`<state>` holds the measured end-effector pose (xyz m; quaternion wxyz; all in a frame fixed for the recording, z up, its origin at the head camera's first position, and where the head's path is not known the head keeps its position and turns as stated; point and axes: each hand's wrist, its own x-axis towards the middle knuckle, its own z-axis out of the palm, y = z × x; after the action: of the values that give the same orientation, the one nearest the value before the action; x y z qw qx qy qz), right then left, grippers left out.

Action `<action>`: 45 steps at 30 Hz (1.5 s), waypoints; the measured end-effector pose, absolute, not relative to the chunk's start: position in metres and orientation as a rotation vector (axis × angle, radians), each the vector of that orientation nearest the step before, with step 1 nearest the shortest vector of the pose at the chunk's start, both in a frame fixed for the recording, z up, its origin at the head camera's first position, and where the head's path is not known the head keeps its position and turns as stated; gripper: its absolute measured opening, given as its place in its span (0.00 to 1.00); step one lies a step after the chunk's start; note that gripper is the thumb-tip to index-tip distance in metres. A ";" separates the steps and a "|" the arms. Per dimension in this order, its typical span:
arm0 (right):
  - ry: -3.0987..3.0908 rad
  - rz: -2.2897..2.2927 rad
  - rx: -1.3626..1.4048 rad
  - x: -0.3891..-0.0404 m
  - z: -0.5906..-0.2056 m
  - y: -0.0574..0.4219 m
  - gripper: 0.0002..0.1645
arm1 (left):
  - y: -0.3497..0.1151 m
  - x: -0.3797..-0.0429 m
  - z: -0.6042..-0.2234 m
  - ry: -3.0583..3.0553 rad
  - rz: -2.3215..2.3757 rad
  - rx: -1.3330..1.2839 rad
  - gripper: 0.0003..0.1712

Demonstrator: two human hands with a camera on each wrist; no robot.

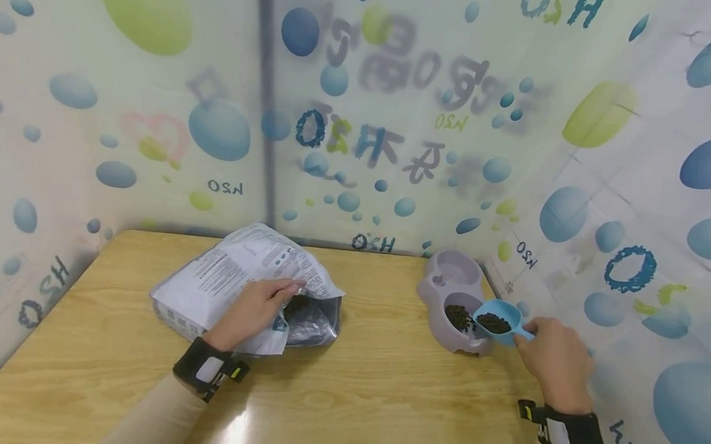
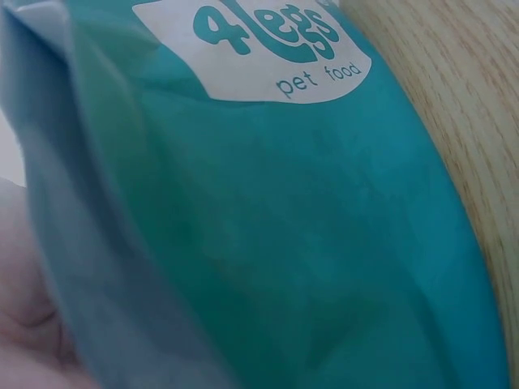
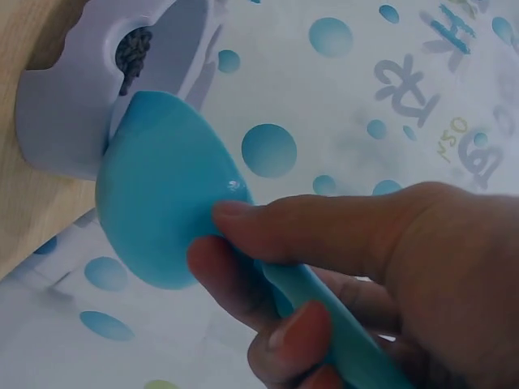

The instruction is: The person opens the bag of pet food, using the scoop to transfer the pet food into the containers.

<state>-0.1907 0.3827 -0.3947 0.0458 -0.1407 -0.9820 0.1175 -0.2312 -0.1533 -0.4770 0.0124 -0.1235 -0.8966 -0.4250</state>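
A pet food bag (image 1: 222, 269) lies on its side, its mouth facing right with dark kibble (image 1: 295, 304) inside. My left hand (image 1: 253, 311) holds the upper edge of that mouth. The left wrist view shows the bag's teal side (image 2: 284, 211), lettered "4Legs pet food", with part of the palm at the left. In my right hand (image 1: 560, 363) is the handle of a light blue scoop (image 3: 162, 186), pinched between thumb and fingers. Kibble fills the scoop, which tips over the near bowl of a grey double pet bowl (image 1: 438, 295). More kibble (image 1: 458, 317) lies in that bowl.
The wooden table (image 1: 372, 382) meets a patterned wall covering (image 1: 345, 182) at the back. Another patterned wall (image 1: 628, 260) stands close on the right, beside the double bowl and my right hand. The double bowl's far compartment (image 1: 457, 269) shows no kibble.
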 end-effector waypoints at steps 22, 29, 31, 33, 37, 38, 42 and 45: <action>-2.952 0.288 -0.404 -0.194 -0.387 0.366 0.20 | -0.153 -0.233 -0.479 -2.822 -1.307 -0.371 0.25; -2.924 0.303 -0.373 -0.192 -0.388 0.365 0.20 | -0.154 -0.234 -0.481 -2.824 -1.317 -0.382 0.24; -2.903 0.316 -0.359 -0.192 -0.388 0.362 0.20 | -0.154 -0.234 -0.481 -2.825 -1.319 -0.379 0.24; -2.874 0.335 -0.332 -0.191 -0.390 0.359 0.20 | -0.154 -0.234 -0.481 -2.826 -1.321 -0.378 0.24; -2.827 0.394 -0.300 -0.188 -0.394 0.353 0.17 | -0.154 -0.234 -0.481 -2.828 -1.316 -0.370 0.25; -2.824 0.413 -0.298 -0.187 -0.395 0.352 0.16 | -0.154 -0.234 -0.481 -2.831 -1.313 -0.367 0.25; -2.822 0.508 -0.296 -0.186 -0.397 0.343 0.17 | -0.154 -0.233 -0.481 -2.841 -1.314 -0.354 0.25; -2.806 0.578 -0.239 -0.186 -0.401 0.335 0.18 | -0.154 -0.233 -0.482 -2.841 -1.319 -0.353 0.25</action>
<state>-0.1861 0.3354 -0.4012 0.1330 -0.0825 -0.9674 0.1993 -0.2332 -0.1541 -0.4817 -0.0053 -0.1119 -0.9013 -0.4185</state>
